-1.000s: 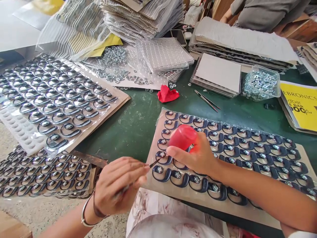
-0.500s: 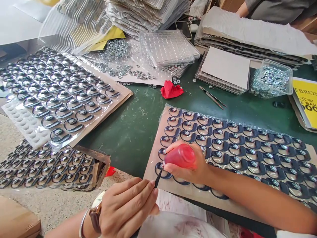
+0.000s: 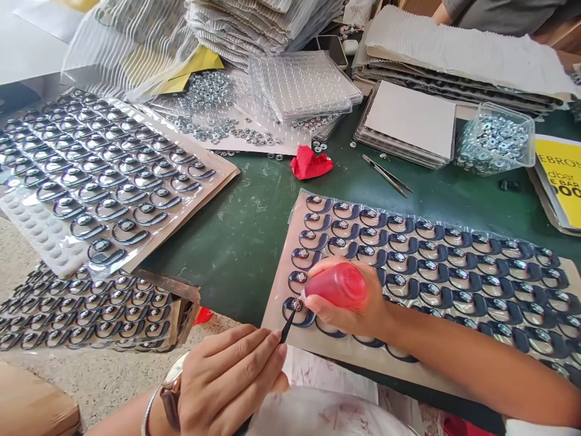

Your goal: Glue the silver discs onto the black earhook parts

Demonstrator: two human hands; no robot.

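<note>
My right hand (image 3: 358, 300) is wrapped round a red squeeze bottle (image 3: 338, 286), its narrow tip pointing left over the sheet. My left hand (image 3: 231, 378) grips slim black tweezers (image 3: 287, 327), whose dark point reaches a round metallic centre on a dark curved piece (image 3: 297, 312) at the sheet's near-left corner. Rows of such pieces, each a ring with a curved tail, sit on the beige sheet (image 3: 276, 303) under clear film. My right hand and forearm hide part of the lower rows.
Another sheet of pieces (image 3: 136, 181) lies at left, above a lower stack (image 3: 91, 315). Metal tweezers (image 3: 385, 175), a red scrap (image 3: 311, 163), a clear box of small metal rings (image 3: 497, 142) and a stack of cards (image 3: 411, 121) lie beyond. Someone's grey sleeve (image 3: 512, 12) shows at the back.
The red bottle's tip has drawn slightly right, away from the corner piece. The tweezers' point still rests at that piece. The whole view has shifted a little.
</note>
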